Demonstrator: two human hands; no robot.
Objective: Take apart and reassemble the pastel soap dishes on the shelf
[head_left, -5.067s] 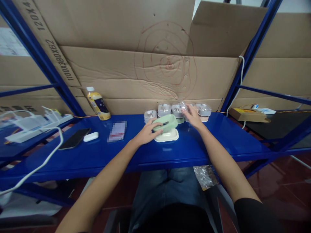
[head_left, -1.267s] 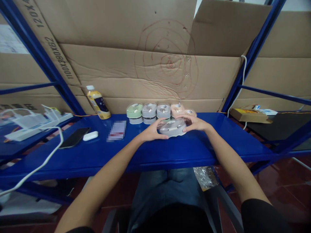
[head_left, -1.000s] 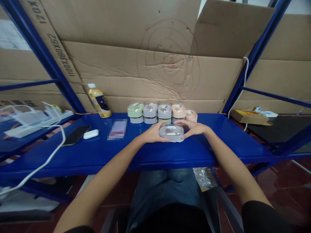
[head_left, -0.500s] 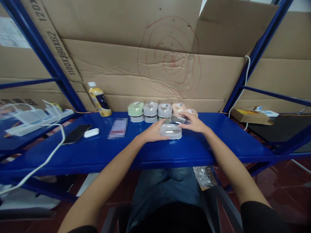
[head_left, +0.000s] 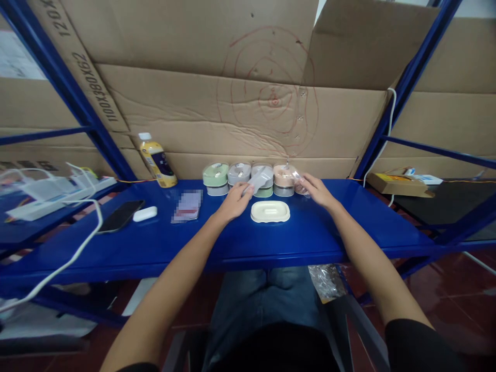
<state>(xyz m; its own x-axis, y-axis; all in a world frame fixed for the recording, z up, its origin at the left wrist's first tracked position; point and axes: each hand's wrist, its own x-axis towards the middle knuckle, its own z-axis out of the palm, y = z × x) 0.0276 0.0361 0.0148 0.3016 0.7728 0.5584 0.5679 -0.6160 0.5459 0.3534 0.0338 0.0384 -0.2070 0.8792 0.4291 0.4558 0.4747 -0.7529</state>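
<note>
A cream oval tray (head_left: 270,212) with a raised middle lies on the blue table in front of me. Up and to its left, my left hand (head_left: 234,201) grips a grey oval tray (head_left: 259,179), held tilted. My right hand (head_left: 315,189) pinches a clear plastic lid (head_left: 298,182) beside the stacked boxes; the lid's edges are hard to make out. Behind the trays stands a row of two-high oval boxes with clear tops: a green box (head_left: 216,174), a lilac-grey box (head_left: 237,172) and a peach box (head_left: 284,175) are on top. The raised grey tray partly hides another stack.
At the left of the table are a yellow drink bottle (head_left: 158,161), a blurred-out flat packet (head_left: 187,205), a white earbud case (head_left: 145,214) and a black phone (head_left: 121,216). A white cable (head_left: 87,243) crosses the left edge. Blue shelf posts flank the table, with cardboard behind.
The grey tray has come up off the cream one, which now shows, and moved up and left in my left hand. My right hand has shifted slightly right with the clear lid.
</note>
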